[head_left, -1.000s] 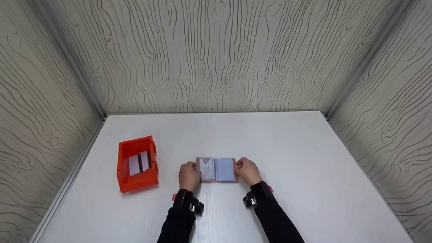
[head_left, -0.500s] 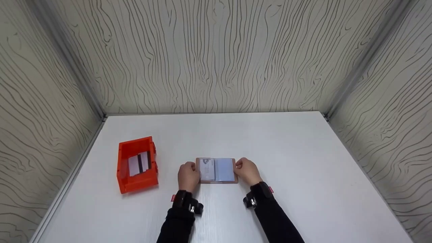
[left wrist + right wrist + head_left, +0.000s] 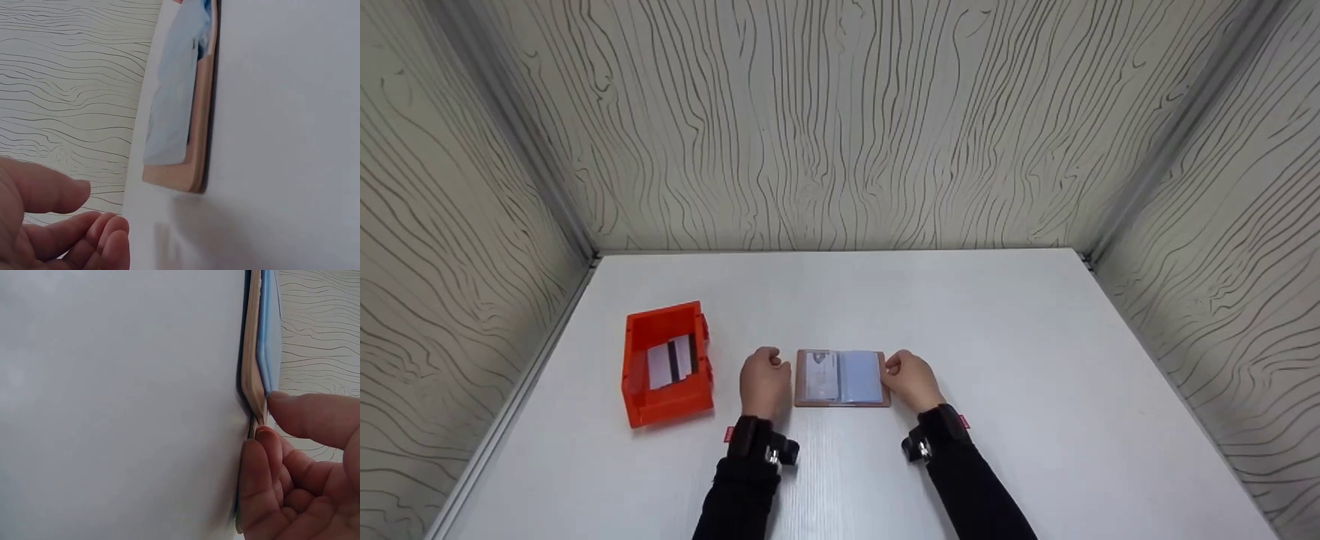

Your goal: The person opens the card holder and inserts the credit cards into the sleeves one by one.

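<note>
A tan card holder (image 3: 840, 406) lies spread on the white table, with clear plastic sleeves. A pale printed card (image 3: 821, 375) shows in its left sleeve; the right sleeve (image 3: 861, 376) looks bluish. My left hand (image 3: 766, 383) is just left of the holder, apart from it, fingers loosely bent with nothing in them. In the left wrist view, a gap shows between its thumb (image 3: 56, 188) and the holder's corner (image 3: 177, 175). At the opposite edge, my right hand (image 3: 914, 381) pinches the cover between thumb (image 3: 315, 416) and fingers.
To the left stands an orange-red bin (image 3: 667, 405) holding several white cards (image 3: 659, 366) with dark stripes. Wood-grain panels (image 3: 840, 127) rise behind the table (image 3: 1005, 315) and along both sides.
My left hand has let go of the card holder's left edge and moved a little left. The right hand keeps its pinch on the right edge, and the holder lies where it was.
</note>
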Demonstrator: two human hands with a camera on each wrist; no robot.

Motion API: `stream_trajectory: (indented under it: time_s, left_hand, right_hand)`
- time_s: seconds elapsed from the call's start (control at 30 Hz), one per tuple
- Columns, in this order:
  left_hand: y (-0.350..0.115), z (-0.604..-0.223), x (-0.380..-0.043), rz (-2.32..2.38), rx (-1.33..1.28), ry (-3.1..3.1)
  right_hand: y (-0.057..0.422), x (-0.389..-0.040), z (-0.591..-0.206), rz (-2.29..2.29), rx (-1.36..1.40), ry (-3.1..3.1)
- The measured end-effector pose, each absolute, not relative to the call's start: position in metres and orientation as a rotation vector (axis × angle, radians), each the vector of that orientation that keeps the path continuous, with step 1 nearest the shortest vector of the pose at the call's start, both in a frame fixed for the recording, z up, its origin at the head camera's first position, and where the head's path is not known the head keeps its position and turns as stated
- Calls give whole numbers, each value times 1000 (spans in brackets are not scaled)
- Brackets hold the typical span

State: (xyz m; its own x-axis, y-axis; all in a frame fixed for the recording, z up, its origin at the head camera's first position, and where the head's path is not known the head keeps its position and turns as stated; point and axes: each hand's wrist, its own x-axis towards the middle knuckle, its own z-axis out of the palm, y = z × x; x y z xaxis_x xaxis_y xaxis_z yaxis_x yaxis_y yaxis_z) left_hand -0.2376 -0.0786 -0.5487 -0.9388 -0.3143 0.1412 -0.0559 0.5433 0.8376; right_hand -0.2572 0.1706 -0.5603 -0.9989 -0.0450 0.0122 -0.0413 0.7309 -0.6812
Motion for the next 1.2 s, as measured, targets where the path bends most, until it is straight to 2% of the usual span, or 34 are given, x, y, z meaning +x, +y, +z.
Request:
stream_trajectory:
  time_s: [0.7,1.2]
  left_hand:
    - [-139,-505,-237,-1511,537,-2396]
    - [-167,-489,-234,-1493,582,-2274]
  right_hand:
    - [171,-256,-559,-1141,-94,2949]
    - [170,-257,-560,-1147,-58,2931]
